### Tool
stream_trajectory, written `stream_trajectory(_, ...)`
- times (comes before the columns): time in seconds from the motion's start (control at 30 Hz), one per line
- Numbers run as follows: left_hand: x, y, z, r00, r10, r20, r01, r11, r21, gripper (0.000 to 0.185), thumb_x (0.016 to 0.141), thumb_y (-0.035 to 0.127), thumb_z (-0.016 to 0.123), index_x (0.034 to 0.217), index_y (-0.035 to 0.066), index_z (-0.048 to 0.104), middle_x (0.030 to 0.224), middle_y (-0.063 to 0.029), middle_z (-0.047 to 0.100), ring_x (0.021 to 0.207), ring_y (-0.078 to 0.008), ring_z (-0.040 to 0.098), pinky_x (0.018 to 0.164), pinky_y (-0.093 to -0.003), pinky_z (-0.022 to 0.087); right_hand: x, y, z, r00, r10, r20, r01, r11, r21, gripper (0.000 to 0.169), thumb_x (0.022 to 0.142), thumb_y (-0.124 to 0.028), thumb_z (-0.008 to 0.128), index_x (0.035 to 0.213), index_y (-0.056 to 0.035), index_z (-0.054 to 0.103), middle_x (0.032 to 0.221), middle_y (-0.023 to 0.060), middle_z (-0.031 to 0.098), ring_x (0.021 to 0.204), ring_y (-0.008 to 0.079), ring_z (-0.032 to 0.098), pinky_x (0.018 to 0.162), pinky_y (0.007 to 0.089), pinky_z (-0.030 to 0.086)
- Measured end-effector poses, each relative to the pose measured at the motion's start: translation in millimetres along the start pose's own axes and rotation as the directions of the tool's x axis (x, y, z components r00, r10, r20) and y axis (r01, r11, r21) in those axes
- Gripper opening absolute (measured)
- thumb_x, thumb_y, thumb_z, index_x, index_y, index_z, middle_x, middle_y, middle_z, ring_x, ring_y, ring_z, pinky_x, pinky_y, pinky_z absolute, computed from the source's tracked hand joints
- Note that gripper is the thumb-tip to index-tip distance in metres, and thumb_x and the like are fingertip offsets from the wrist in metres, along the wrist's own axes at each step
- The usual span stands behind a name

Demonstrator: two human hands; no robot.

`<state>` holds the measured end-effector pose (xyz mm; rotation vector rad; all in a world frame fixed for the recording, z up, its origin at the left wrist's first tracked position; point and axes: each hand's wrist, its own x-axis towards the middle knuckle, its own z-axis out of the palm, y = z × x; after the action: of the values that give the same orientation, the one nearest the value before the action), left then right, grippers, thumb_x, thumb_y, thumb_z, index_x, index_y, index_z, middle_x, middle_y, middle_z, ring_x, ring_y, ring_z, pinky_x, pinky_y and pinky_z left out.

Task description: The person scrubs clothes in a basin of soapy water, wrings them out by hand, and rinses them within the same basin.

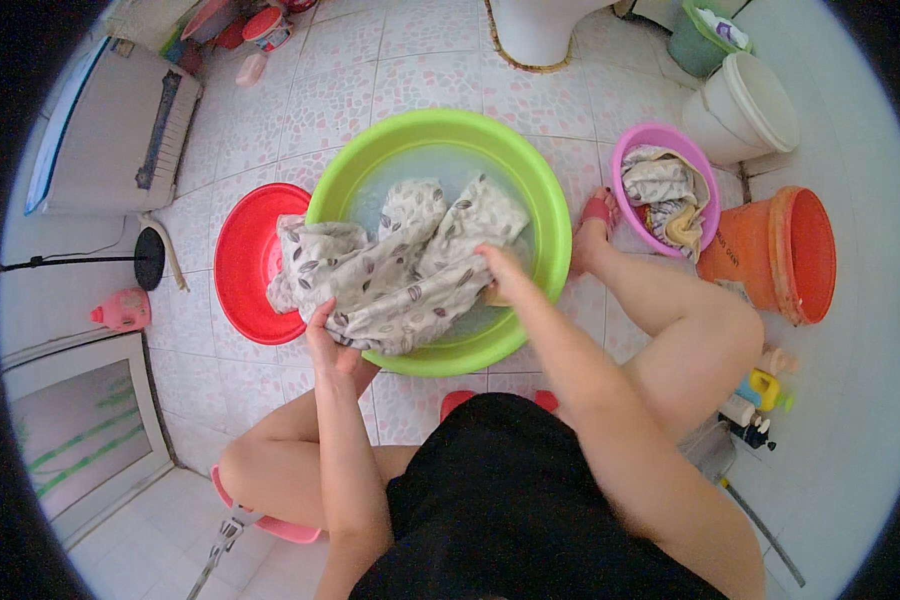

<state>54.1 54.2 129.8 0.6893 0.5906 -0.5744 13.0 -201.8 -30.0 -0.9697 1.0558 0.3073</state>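
Observation:
A large lime-green plastic basin (551,225) with cloudy water stands on the tiled floor in front of me. White cloth printed with dark leaves (390,281) lies bunched in it, and one end hangs over the left rim into a red plastic basin (232,262). My left hand (334,341) grips the cloth near the green basin's lower left rim. At the right side of the basin, my right hand (504,274) holds another part of the same cloth. Something yellowish shows just under my right hand; what it is I cannot tell.
A purple basin (628,214) with crumpled cloth stands by my right foot. Beyond it are an orange bucket (742,244) and a white bucket (720,112). A pink bottle (124,309) stands at the left, below a grey appliance (112,127). The toilet base (529,34) is at the top.

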Motion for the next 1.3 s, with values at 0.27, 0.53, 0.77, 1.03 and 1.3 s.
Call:
stream_trajectory(0.27, 49, -40, -9, 0.841, 0.436, -0.321, -0.3, 0.869, 0.394, 0.04, 0.071, 0.015, 0.057, 0.106, -0.003, 0.049, 0.103, -0.0093, 0.054, 0.09, -0.0216, 0.052, 0.08, -0.0326, 0.041, -71, -93, -14, 0.785, -0.565, 0.255, 0.617, 0.75, -0.238, 0.046, 0.061, -0.004, 0.055, 0.106, 0.0019, 0.048, 0.092, 0.0116, 0.058, 0.087, 0.0225, 0.055, 0.078, 0.0313, 0.043)
stream_trajectory(0.53, 86, -126, -48, 0.779, 0.499, 0.38, -0.341, -0.171, 0.924, 0.043, 0.072, 0.025, 0.057, 0.105, -0.002, 0.051, 0.103, -0.0187, 0.054, 0.091, -0.0285, 0.054, 0.079, -0.0324, 0.042, -64, -1, 28, 0.957, -0.258, 0.135, 0.192, 0.21, -0.959, 0.077, 0.069, -0.012, 0.062, 0.129, 0.0009, 0.015, 0.13, 0.0275, 0.022, 0.113, 0.0397, 0.038, 0.09, 0.0443, 0.036)
stream_trajectory(0.77, 119, -166, -92, 0.996, 0.023, 0.086, -0.055, -0.604, 0.795, 0.039, 0.077, 0.029, 0.05, 0.109, 0.007, 0.051, 0.111, -0.0173, 0.052, 0.1, -0.031, 0.051, 0.083, -0.0428, 0.041, 22, 24, 9, 0.988, 0.152, 0.011, -0.007, 0.117, -0.993, 0.054, 0.074, -0.03, 0.057, 0.118, -0.0028, 0.042, 0.117, 0.0172, 0.045, 0.107, 0.035, 0.044, 0.088, 0.0437, 0.038)
stream_trajectory(1.03, 157, -157, -86, 0.994, 0.008, -0.112, 0.099, -0.545, 0.832, 0.055, 0.079, 0.036, 0.046, 0.123, 0.004, 0.037, 0.121, -0.0162, 0.044, 0.11, -0.0318, 0.043, 0.091, -0.0429, 0.034, 57, 28, -9, 0.997, -0.063, 0.043, 0.049, 0.091, -0.995, 0.053, 0.071, -0.031, 0.06, 0.114, -0.0027, 0.047, 0.116, 0.0157, 0.048, 0.106, 0.0316, 0.046, 0.089, 0.0429, 0.037)
stream_trajectory(1.3, 116, -152, -49, 0.921, -0.03, -0.387, 0.212, 0.873, 0.438, 0.069, 0.08, 0.053, 0.043, 0.129, 0.007, 0.03, 0.128, -0.0119, 0.037, 0.116, -0.028, 0.037, 0.095, -0.0441, 0.03, 16, -5, -13, 0.988, -0.14, -0.059, 0.095, 0.874, -0.476, 0.054, 0.066, -0.032, 0.063, 0.109, -0.0002, 0.051, 0.111, 0.0148, 0.053, 0.102, 0.026, 0.05, 0.087, 0.0391, 0.038)
